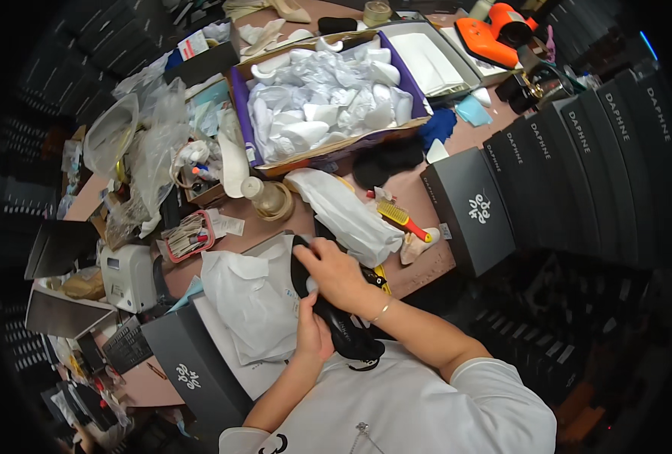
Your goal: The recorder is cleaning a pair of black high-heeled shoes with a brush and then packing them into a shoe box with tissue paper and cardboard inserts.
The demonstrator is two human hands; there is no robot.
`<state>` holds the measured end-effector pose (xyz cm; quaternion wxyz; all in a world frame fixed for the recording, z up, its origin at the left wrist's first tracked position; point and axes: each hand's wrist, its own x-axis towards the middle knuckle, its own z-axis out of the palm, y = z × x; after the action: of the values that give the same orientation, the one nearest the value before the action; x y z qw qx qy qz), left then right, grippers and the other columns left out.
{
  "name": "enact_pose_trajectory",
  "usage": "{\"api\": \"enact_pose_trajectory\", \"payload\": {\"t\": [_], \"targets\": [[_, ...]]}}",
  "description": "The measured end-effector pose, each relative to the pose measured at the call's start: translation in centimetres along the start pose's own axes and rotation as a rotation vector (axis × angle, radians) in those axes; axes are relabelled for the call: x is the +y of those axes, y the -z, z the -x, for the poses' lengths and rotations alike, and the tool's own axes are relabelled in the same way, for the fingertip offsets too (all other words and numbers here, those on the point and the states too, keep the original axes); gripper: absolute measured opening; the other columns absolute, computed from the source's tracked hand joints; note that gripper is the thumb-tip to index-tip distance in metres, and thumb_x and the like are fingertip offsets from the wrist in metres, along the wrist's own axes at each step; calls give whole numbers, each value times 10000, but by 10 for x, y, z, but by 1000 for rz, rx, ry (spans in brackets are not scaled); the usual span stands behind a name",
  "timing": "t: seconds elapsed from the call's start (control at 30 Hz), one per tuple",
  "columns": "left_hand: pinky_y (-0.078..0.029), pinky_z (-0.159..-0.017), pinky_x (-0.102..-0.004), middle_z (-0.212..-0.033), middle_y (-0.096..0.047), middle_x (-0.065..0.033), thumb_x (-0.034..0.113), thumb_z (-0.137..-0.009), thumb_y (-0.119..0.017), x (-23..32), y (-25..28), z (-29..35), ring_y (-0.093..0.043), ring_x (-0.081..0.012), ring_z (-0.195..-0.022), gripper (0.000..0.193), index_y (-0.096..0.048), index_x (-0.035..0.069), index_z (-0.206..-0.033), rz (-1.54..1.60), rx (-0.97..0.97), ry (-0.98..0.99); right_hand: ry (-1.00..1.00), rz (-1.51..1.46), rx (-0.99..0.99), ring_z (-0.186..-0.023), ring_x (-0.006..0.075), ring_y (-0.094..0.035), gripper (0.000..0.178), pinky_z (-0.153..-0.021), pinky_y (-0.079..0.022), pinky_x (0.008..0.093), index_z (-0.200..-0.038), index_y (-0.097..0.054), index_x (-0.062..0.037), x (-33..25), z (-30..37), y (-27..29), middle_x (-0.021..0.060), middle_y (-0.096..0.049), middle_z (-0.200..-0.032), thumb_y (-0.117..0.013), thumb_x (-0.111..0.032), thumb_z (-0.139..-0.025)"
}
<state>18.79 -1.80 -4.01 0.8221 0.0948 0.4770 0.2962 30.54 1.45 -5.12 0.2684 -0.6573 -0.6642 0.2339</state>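
A black shoe (341,325) lies tilted in front of my chest, its near end close to my shirt. My left hand (313,334) is closed around its left side. Across its far part lies my right hand (337,274), fingers bent and gripping it; the hand hides much of the shoe. A small white patch shows between my hands, too covered to name. Left of the shoe, crumpled white tissue paper (249,306) spreads over an open grey shoebox (200,363). Just beyond my right hand lies a bundle wrapped in white paper (347,219).
A purple-edged carton (241,113) full of white shoe inserts stands at the back. Grey shoeboxes (468,208) are stacked at the right. A yellow-red brush (404,219), a tape roll (275,203), a pink basket (188,236) and a white label printer (128,278) crowd the table.
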Motion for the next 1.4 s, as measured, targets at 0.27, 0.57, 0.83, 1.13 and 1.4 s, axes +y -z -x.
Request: {"api": "enact_pose_trajectory", "payload": {"t": [0.27,0.57,0.83,1.13,1.4], "targets": [[-535,-662,-326,-931,-631,-106,483,-899,-496,-10,28,-1,-622,-202,-770,478,-533,63,-1125,73,99,32,108,-346,-215,-1341,451,-294,905,-1092,-284,476,-1468,-268,-118,37,-7,36,298,-286,-1445,-743,-145,-698],[-546,-677,-357,-1030,-641,-128,466,-899,-488,25,38,-10,-636,-243,-806,532,-540,12,-1172,123,98,-51,-88,-82,232,-867,320,-632,405,-779,-500,383,-1164,-611,-72,135,-7,75,167,-637,-967,-608,-27,-762],[-559,-690,-390,-1071,-641,-135,505,-907,-476,16,51,-22,-649,-265,-850,565,-533,11,-1175,137,74,-27,-37,472,394,-1125,383,-498,560,-931,-391,479,-1263,-500,-38,146,3,112,213,-518,-1222,-695,-80,-740],[-569,-699,-396,-1067,-638,-158,664,-913,-345,14,23,-18,-657,-283,-871,721,-531,23,-1187,151,-100,50,91,465,-114,-860,268,-606,208,-774,-426,406,-976,-668,-155,146,-42,-24,72,-630,-953,-589,-92,-794],[-520,-783,-347,-1025,-614,-96,641,-921,-389,7,23,-10,-617,-203,-920,642,-511,64,-1175,223,-137,-36,-164,-673,19,-820,158,-579,273,-732,-455,287,-1006,-625,-39,3,39,12,52,-585,-860,-742,-142,-782]]}}
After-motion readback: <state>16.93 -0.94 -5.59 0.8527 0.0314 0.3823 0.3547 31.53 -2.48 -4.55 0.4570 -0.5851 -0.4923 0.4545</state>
